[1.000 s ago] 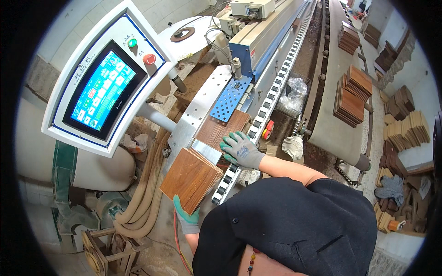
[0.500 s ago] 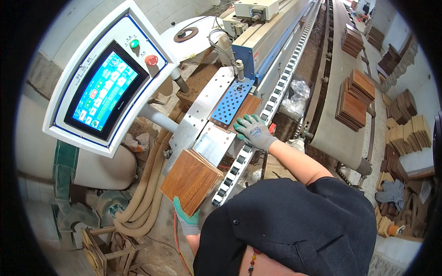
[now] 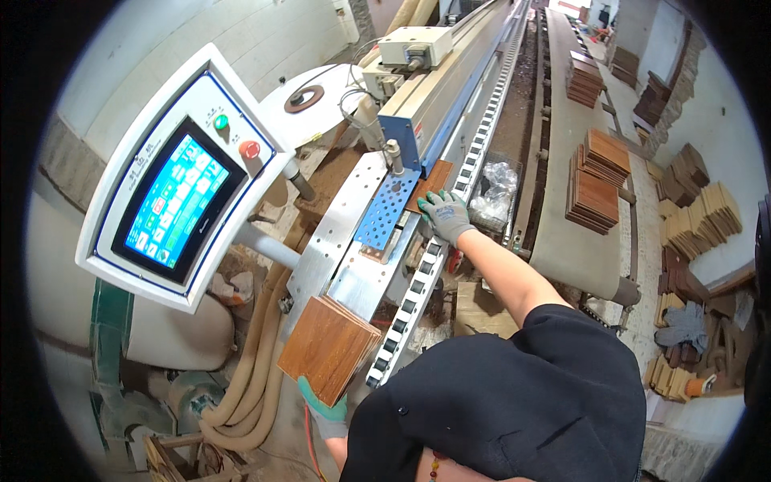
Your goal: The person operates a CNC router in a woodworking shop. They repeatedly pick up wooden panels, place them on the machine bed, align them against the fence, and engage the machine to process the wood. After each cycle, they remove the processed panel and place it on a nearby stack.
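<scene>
My left hand, in a green and grey glove, grips the near corner of a stack of brown wood boards. The stack sits at the near end of the metal machine table, tilted toward me. My right hand, gloved alike, lies with its fingers stretched out on one brown board. That board rests beside a blue perforated plate, which hides part of it, and reaches toward the machine's blue and beige housing. A roller track runs along the table's right side.
A control panel with a lit touchscreen stands at left, above ribbed hoses. On the right, a conveyor belt carries stacks of boards. More board piles lie by the right wall. Crumpled clear plastic sits between track and belt.
My right hand has slid the single board farther along the table, away from me. My left hand keeps hold of the stack. The whole view has shifted slightly.
</scene>
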`<state>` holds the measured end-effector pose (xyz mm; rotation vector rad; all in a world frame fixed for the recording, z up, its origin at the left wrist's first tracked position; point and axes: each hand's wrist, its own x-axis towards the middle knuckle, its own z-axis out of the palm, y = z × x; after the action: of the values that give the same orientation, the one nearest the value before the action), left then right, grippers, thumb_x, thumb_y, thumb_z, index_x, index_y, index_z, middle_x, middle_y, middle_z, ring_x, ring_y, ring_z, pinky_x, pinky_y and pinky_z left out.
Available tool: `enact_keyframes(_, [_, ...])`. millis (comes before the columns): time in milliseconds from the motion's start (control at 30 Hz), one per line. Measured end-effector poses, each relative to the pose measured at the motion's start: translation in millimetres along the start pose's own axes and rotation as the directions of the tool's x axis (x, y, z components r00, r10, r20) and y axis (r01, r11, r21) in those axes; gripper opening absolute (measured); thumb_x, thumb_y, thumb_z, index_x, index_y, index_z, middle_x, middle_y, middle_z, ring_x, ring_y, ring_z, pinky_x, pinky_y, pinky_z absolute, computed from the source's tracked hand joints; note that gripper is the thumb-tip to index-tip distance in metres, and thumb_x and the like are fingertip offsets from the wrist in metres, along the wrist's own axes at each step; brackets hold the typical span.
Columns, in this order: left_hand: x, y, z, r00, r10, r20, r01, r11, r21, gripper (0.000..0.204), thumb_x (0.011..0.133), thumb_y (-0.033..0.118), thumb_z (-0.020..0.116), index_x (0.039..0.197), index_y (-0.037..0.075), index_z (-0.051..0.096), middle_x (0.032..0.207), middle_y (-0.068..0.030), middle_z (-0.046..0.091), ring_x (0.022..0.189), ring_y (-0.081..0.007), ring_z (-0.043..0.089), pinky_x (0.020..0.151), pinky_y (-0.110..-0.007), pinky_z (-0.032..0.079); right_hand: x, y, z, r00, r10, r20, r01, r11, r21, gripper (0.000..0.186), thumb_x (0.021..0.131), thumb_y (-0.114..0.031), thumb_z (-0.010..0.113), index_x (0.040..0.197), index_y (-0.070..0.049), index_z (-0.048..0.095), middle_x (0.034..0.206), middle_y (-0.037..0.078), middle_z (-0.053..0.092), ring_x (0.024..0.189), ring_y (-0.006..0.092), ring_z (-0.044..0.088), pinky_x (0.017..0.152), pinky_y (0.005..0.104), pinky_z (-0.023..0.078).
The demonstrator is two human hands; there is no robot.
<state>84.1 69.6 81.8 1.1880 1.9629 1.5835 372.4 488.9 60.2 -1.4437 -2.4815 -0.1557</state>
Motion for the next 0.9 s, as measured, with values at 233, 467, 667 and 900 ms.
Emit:
enact_keyframes(233, [10, -15, -8, 0.957, 0.243, 0.159, -0.284, 0.896, 0.342, 0.091, 0.071, 0.02, 0.088, 0.147, 0.004, 0.042, 0.139, -0.0212, 0.053, 0.127, -0.0351, 0.055, 0.105, -0.046, 0.044, -59, -95, -50, 0.805, -0.333, 0.492, -0.281, 0.515, 0.81, 0.062, 0.103, -0.056, 0.046, 0.142, -0.009, 0.058, 0.117, 0.019, 0.068, 0.112, 0.0317, 0.066, 0.101, 0.0453, 0.051])
enact_keyframes(467, [-11, -46, -16, 0.956, -0.287, 0.068, 0.293, 0.899, -0.325, 0.088, 0.087, 0.041, 0.075, 0.157, 0.009, 0.031, 0.148, -0.0198, 0.047, 0.134, -0.0347, 0.051, 0.108, -0.045, 0.046, -107, -170, -83, 0.662, -0.416, 0.624, -0.482, 0.402, 0.779, 0.078, 0.097, -0.064, 0.055, 0.145, -0.002, 0.053, 0.124, 0.016, 0.069, 0.106, 0.0236, 0.066, 0.095, 0.0347, 0.051])
enact_keyframes(667, [-5, -22, -9, 0.81, -0.551, 0.2, 0.546, 0.583, -0.602, 0.091, 0.09, 0.066, 0.062, 0.157, 0.012, 0.031, 0.15, -0.0171, 0.047, 0.132, -0.0343, 0.054, 0.101, -0.047, 0.052, -111, -141, -60, 0.826, -0.288, 0.485, -0.493, 0.048, 0.869, 0.075, 0.094, -0.051, 0.068, 0.147, -0.002, 0.051, 0.128, 0.015, 0.068, 0.11, 0.0209, 0.066, 0.097, 0.031, 0.051])
enact_keyframes(900, [-3, 2, -2, 0.813, -0.534, 0.23, 0.54, 0.548, -0.638, 0.09, 0.089, 0.066, 0.062, 0.156, 0.012, 0.034, 0.147, -0.0163, 0.051, 0.128, -0.0336, 0.057, 0.098, -0.046, 0.053, -114, -65, -42, 0.814, -0.087, 0.574, -0.574, -0.274, 0.772, 0.055, 0.096, -0.03, 0.071, 0.143, -0.005, 0.057, 0.102, 0.003, 0.072, 0.06, 0.0101, 0.064, 0.053, 0.0243, 0.052])
